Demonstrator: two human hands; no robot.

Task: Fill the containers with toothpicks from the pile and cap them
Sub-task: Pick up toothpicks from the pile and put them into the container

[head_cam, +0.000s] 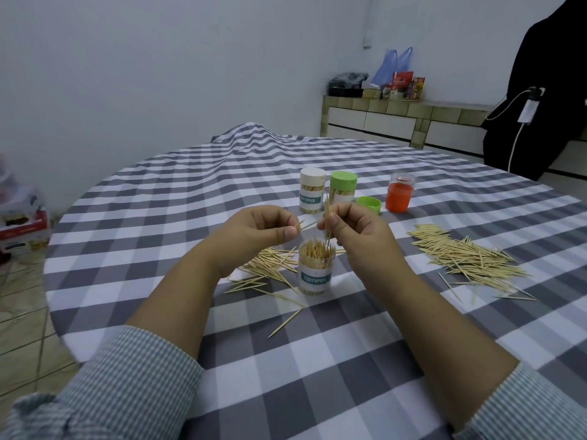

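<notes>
An open clear container (315, 269) labelled TOOTHPICK stands on the table, nearly full of upright toothpicks. Just above it, my left hand (260, 230) pinches a toothpick or two that point right. My right hand (355, 228) pinches a small upright bundle of toothpicks over the container's mouth. A pile of toothpicks (270, 269) lies left of and behind the container. A larger pile (467, 258) lies to the right. Further back stand a white-capped container (312, 191) and a green-capped container (342, 188), both filled. A loose green cap (369, 204) lies beside them.
An orange container (399, 192) with a clear top stands at the back right of the group. Stray toothpicks (286, 322) lie on the checked tablecloth (317, 360) in front. The cloth bulges upward at the table's far side. A dark garment hangs at the right.
</notes>
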